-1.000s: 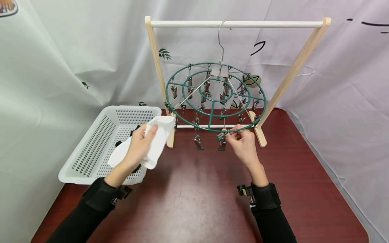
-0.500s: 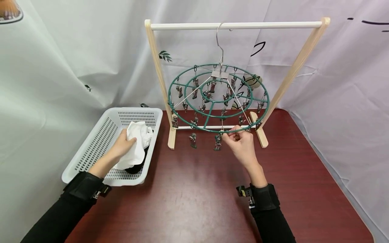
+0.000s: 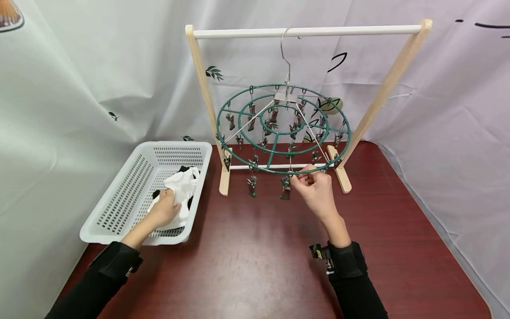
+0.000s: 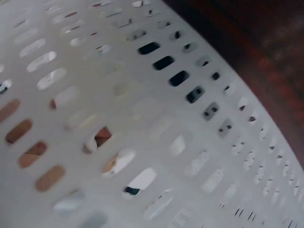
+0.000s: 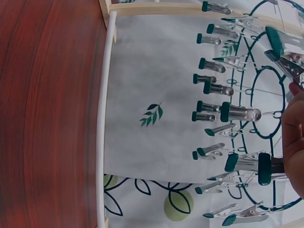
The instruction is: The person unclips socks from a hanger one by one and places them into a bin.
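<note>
My left hand is down inside the white plastic basket, its curled fingers gripping a white cloth. Some black fabric shows beneath and beside the cloth. The left wrist view is filled by the basket's slotted wall, with bits of skin visible through the slots. At the front rim of a round green hanger, my right hand pinches a metal clip. In the right wrist view, that hand appears at the right edge beside a green-tipped clip.
A wooden stand with a white top bar carries the hanger by its hook. Several clips dangle from its rings, one clip left of the held one. The dark red table lies in front; white curtain surrounds it.
My left hand has carried the white cloth left and down into the basket, then moved lower within it. My right hand stays at the clip while the hanger swings slightly.
</note>
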A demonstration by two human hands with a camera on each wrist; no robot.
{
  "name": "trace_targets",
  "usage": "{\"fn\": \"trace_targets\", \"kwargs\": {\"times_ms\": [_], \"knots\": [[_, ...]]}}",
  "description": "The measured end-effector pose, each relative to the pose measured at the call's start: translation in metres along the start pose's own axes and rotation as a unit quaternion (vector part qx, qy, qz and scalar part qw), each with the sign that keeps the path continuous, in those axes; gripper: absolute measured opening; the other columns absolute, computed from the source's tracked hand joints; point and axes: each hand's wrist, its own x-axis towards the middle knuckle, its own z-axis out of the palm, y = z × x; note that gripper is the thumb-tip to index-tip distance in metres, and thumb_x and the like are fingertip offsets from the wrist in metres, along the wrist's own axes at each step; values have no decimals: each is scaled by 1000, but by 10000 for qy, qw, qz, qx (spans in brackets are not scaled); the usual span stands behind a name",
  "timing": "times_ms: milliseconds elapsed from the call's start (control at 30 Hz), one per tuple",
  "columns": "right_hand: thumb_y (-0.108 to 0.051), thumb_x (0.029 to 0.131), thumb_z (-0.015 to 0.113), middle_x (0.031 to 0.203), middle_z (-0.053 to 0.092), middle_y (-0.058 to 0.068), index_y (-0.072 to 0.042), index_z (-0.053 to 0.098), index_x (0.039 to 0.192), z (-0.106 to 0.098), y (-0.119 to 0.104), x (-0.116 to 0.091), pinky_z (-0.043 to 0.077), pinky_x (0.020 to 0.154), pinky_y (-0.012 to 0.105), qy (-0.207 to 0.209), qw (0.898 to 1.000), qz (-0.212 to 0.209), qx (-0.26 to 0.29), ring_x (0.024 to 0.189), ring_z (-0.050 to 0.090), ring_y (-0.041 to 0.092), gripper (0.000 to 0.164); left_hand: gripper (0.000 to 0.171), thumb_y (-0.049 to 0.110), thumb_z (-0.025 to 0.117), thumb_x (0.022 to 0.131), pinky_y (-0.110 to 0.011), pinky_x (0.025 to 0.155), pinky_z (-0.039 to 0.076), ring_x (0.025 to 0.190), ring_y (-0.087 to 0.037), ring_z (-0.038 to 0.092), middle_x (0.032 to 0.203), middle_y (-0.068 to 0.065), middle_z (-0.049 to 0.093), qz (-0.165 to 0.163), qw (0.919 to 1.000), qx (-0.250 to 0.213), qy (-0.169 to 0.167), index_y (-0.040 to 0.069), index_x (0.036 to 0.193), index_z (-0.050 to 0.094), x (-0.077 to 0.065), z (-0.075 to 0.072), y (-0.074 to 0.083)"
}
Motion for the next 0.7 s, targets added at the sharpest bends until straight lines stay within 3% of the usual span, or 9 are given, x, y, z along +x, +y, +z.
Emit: {"fn": "trace_targets", "kwargs": {"times_ms": [100,200,300,367,433,533,700], "knots": [[15,83,69,62,49,5,4,58,74,1,-1,0,34,57,18,134,9999,4,-21,56,40,5,17,70,10,56,100,-63,94,41,108,-60,47,125,-51,29,124,9993,205,299,-32,139,15,-3,-3,4],[14,82,70,62,51,6,7,60,77,2,-3,-1,35,57,16,306,9995,93,-33,56,41,2,13,84,16,59,100,-66,108,27,130,-63,26,137,-53,20,265,9958,280,829,-30,144,4,-6,-8,16],[12,82,71,62,52,7,9,61,79,4,-3,-1,34,57,15,399,9990,215,-43,56,41,0,11,86,17,60,99,-66,117,12,143,-60,8,150,-49,10,588,9869,12,1500,-22,150,3,-9,-11,35],[12,82,71,62,52,7,9,62,80,4,-1,-1,34,57,14,429,9987,276,-60,56,41,-1,10,82,14,60,99,-63,119,3,148,-55,2,156,-43,10,985,9770,-301,1865,-17,153,7,-11,-11,51],[11,82,71,62,52,7,8,62,80,6,7,-2,34,58,15,458,9984,313,-94,55,41,-1,10,74,11,59,99,-57,121,0,151,-48,4,159,-36,16,1532,9608,-598,2233,-12,155,16,-12,-9,68],[10,82,72,61,52,6,6,63,81,7,22,-2,35,58,15,475,9982,347,-121,54,42,0,10,62,9,56,101,-50,123,1,154,-39,9,161,-27,26,2421,9278,-902,2691,-7,154,29,-12,-2,93],[4,85,74,63,54,4,2,65,83,7,36,-1,36,57,16,471,9985,287,-69,55,44,3,9,47,13,49,105,-50,123,15,151,-36,26,155,-23,40,3993,8491,-1083,3285,-6,147,44,-7,6,133]]}}
